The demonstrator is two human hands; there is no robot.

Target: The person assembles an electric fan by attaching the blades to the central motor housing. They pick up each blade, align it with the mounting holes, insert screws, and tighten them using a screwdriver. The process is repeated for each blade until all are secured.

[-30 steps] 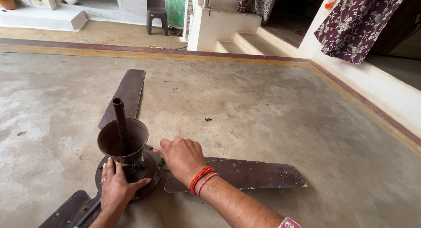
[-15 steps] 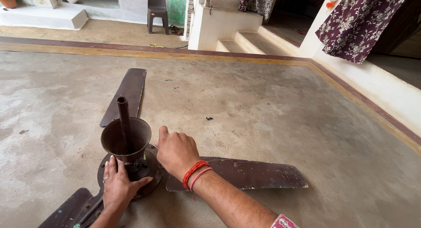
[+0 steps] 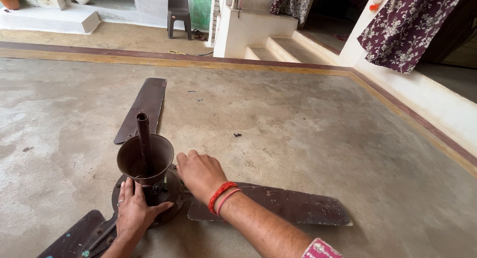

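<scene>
A dark brown ceiling fan lies on the concrete floor with its round motor housing (image 3: 171, 188) at lower left. A cup-shaped canopy (image 3: 145, 160) and a short down rod (image 3: 143, 139) stand up from it. My left hand (image 3: 135, 213) rests flat on the housing, fingers spread around the base of the cup. My right hand (image 3: 199, 174) presses on the housing's right side, where one blade (image 3: 293, 207) joins. It wears red thread bands at the wrist. A second blade (image 3: 144, 106) points away from me, and a third blade (image 3: 79, 235) runs off the bottom left.
A small dark bit (image 3: 237, 135) lies on the floor beyond the fan. Steps (image 3: 278, 47) rise at the back, a dark plastic chair (image 3: 179, 12) stands behind them to the left, and a flowered cloth (image 3: 405, 27) hangs over the low wall at right.
My right hand has slid a little left and nearer the cup. The view has shifted slightly; the fan and my left hand stay in place.
</scene>
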